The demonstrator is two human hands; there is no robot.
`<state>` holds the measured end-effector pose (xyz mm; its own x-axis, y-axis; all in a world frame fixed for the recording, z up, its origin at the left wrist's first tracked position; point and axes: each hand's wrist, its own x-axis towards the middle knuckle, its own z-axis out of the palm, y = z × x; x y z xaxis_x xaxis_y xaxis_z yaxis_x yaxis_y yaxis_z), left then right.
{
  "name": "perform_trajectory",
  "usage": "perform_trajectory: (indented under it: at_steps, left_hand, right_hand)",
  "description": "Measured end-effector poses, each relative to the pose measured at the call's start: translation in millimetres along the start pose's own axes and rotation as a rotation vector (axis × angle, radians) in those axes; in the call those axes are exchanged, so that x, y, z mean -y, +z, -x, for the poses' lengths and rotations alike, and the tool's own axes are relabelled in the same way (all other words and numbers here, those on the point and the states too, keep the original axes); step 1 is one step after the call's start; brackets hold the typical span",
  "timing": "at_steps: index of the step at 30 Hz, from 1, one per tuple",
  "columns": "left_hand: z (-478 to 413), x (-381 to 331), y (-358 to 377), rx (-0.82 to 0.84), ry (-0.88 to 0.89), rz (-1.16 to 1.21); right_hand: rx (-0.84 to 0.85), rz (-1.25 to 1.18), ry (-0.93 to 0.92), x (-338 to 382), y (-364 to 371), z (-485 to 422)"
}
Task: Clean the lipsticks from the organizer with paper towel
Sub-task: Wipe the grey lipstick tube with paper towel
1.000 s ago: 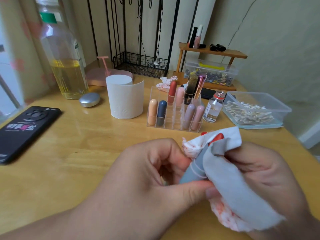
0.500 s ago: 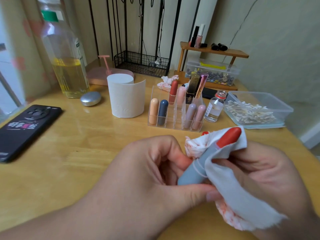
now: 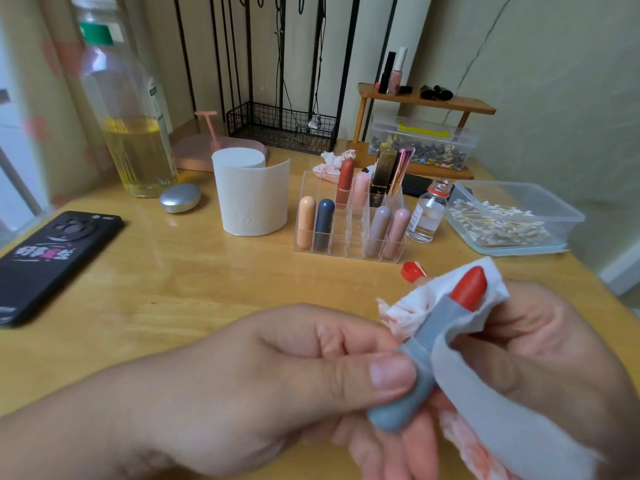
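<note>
Left hand [image 3: 294,368]: thumb and fingers curled round base of grey lipstick [image 3: 437,325], near right of table [image 3: 173,289].
Right hand [image 3: 540,358]: fingers curled, gripped paper towel [image 3: 502,420] folded against tube's right side.
Lipstick: uncapped, red bullet exposed, tilted toward far right, resting in towel fold.
Towel: blotched red-pink; wiping judged mid-step.
Organizer [image 3: 346,242]: beyond hands, mid-table; eight lipsticks stood inside, middle front cells vacant.
Done: unclear which were cleaned; crumpled stained tissue [image 3: 332,161] behind organizer suggested some.
Remaining: judged this one to finish, cap, return; then others.
</note>
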<state>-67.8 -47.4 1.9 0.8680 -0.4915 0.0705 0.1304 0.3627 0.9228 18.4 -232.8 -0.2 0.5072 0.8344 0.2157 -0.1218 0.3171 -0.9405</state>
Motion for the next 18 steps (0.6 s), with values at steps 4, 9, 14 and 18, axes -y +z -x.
perform_trajectory:
  at_steps: [4,9,14,18]
  left_hand:
    - [-1,7,1,-0.145,0.056,-0.216]
    - [-2,18,13,-0.673,0.331,-0.444]
    - [-1,11,0,-0.365,0.243,-0.157]
    - [-6,11,1,-0.118,0.107,0.168]
  right_hand:
    - [0.002,-0.013,-0.038,1,5,-4]
    - [-0.195,0.271,-0.174,-2,8,-3]
    - [-0.25,0.283,-0.182,-1,5,2]
    - [-0.266,0.399,-0.216,2,13,1]
